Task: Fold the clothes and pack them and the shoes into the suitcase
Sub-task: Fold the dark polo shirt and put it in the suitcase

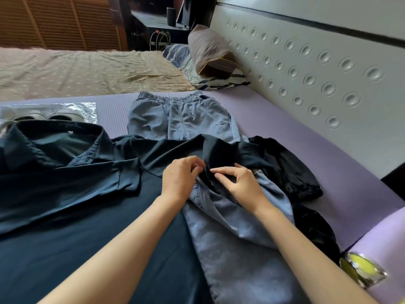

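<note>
Left hand (182, 178) & right hand (241, 184) both pinch a sleeve of the navy shirt (65, 205) lying across the jeans (182, 121) on the purple mat (285, 110); risk: grip catches denim too, dragging jeans w/ the fold.

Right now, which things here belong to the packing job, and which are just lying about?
Job:
shirt, pinched by left hand and right hand
trousers
black garment
shoes

Lying about:
pillows
yellow tin
cables
</note>
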